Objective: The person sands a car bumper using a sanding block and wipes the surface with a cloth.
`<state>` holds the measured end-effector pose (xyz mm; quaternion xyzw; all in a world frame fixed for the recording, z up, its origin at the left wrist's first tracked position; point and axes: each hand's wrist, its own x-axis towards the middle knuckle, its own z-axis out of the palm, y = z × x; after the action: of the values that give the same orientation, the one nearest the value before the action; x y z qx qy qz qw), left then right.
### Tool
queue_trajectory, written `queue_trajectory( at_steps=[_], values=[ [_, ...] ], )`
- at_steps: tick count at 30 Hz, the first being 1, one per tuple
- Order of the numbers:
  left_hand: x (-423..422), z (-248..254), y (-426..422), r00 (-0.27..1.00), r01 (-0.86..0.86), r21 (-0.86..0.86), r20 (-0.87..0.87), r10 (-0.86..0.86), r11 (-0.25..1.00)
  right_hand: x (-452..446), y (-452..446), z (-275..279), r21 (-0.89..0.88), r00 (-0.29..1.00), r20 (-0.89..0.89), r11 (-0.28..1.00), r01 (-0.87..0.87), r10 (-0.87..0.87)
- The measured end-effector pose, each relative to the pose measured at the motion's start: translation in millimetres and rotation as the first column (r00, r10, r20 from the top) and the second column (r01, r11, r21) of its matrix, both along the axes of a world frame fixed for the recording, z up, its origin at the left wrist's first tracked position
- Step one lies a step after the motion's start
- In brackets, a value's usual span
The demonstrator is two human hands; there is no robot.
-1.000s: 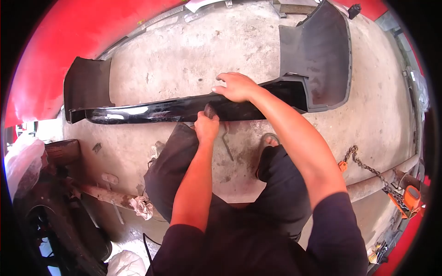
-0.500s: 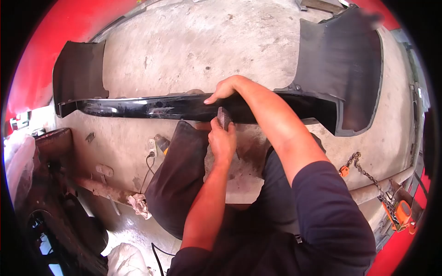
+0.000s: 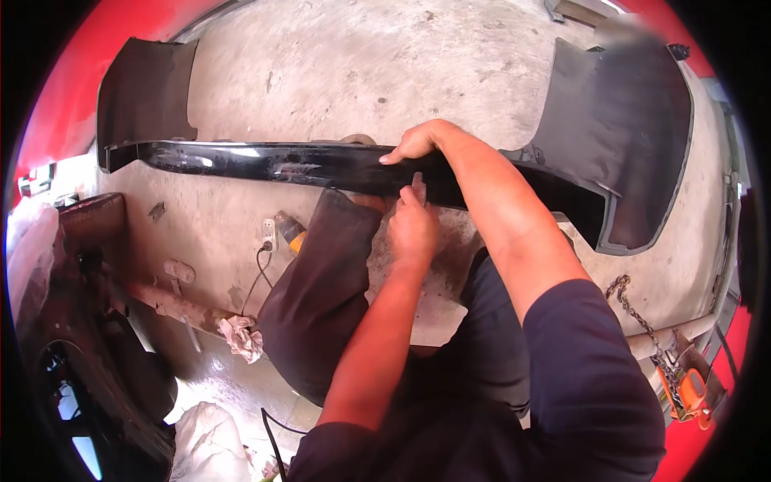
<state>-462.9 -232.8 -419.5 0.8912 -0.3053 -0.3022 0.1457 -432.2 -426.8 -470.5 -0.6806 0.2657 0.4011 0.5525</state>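
Note:
A long glossy black bumper-like panel (image 3: 241,161) spans the view, with matte dark ends bent away at the left and right. My left hand (image 3: 413,229) is closed around a small dark grey block (image 3: 418,186), held at the panel's near edge. Over the panel's far edge, right of the middle, rests my right hand (image 3: 419,143), palm down, thumb stretched to the left and the other fingers mostly hidden. It holds nothing that I can see. Both knees are close to the panel's near side.
A power socket (image 3: 269,233) with a cable and a yellow-and-black tool (image 3: 291,231) lie left of my knee. Crumpled paper (image 3: 241,338) is by a rusty pipe. An orange chain hoist (image 3: 691,389) hangs at the right. Dark car parts (image 3: 104,353) stand at the lower left.
The view has shifted over the panel. My left hand with the block has moved right along the near edge, and my right hand has stayed at the far edge.

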Motion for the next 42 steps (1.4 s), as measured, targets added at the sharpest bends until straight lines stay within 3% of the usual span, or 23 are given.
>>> queue_trajectory(
  at_steps=[6,8,12,15,18,20,22,24,26,28,30,32,35,36,38,42],
  values=[
    [-4.0,-8.5,0.5,1.000,0.019,-0.032,-0.006,-0.020,0.999,-0.2,2.8,1.5,-0.069,0.997,-0.075,0.997,-0.020,0.015],
    [-2.3,-17.2,2.7,0.998,0.057,-0.070,0.023,-0.056,0.996,2.3,3.8,12.7,-0.035,0.989,-0.131,0.997,0.064,-0.068],
    [-1.1,-19.6,8.7,0.999,0.042,-0.140,0.033,-0.038,0.989,-4.0,9.6,20.7,-0.093,0.998,-0.054,0.996,0.015,-0.020],
    [3.4,-17.2,5.4,0.999,-0.035,-0.240,0.010,0.039,0.970,-9.8,10.4,23.1,-0.238,0.997,-0.037,0.969,0.063,-0.074],
    [18.1,0.7,11.7,0.977,-0.183,-0.239,-0.150,0.150,0.954,-7.9,6.8,21.8,-0.340,0.996,-0.017,0.937,0.079,-0.090],
    [16.7,1.0,23.6,0.938,-0.341,-0.275,-0.161,0.306,0.899,-7.5,8.9,30.8,-0.320,0.995,0.012,0.942,0.100,-0.101],
    [11.1,6.4,32.5,0.908,-0.403,-0.253,-0.233,0.349,0.879,-10.0,15.0,40.5,-0.280,0.992,-0.002,0.952,0.122,-0.127],
    [6.0,8.2,36.3,0.925,-0.368,-0.209,-0.184,0.333,0.906,-15.1,10.3,42.6,-0.266,0.988,-0.038,0.955,0.131,-0.146],
    [-1.1,8.6,34.5,0.959,-0.273,-0.261,-0.144,0.242,0.926,-31.1,-2.8,44.3,-0.186,0.987,-0.126,0.980,0.076,-0.100],
    [-8.5,10.1,26.7,0.981,-0.184,-0.346,-0.127,0.149,0.920,-47.9,-10.0,29.3,-0.247,0.991,-0.101,0.967,0.056,-0.084],
    [-13.1,9.1,15.8,0.988,-0.141,-0.332,-0.108,0.111,0.933,-61.3,-7.1,31.0,-0.225,0.981,-0.038,0.958,0.177,-0.190],
    [-15.9,3.1,10.2,0.987,-0.136,-0.209,-0.113,0.114,0.968,-60.3,-6.2,40.4,-0.126,0.980,-0.090,0.979,0.163,-0.175],
    [-20.2,-4.9,11.1,0.997,-0.058,-0.189,-0.066,0.046,0.980,-57.8,3.7,50.4,-0.053,0.949,-0.151,0.961,0.272,-0.277],
    [-22.7,-7.0,10.1,0.997,-0.061,-0.195,-0.065,0.049,0.979,-56.2,3.2,47.4,-0.059,0.950,-0.148,0.961,0.269,-0.275],
    [-27.4,-12.6,11.7,1.000,0.014,-0.188,0.001,-0.014,0.982,-53.6,4.0,35.8,-0.296,0.984,-0.063,0.945,0.141,-0.167],
    [-28.6,-19.7,4.2,0.998,0.066,-0.217,0.038,-0.059,0.974,-53.1,6.2,49.7,-0.135,0.935,-0.180,0.949,0.284,-0.305]
  ],
)
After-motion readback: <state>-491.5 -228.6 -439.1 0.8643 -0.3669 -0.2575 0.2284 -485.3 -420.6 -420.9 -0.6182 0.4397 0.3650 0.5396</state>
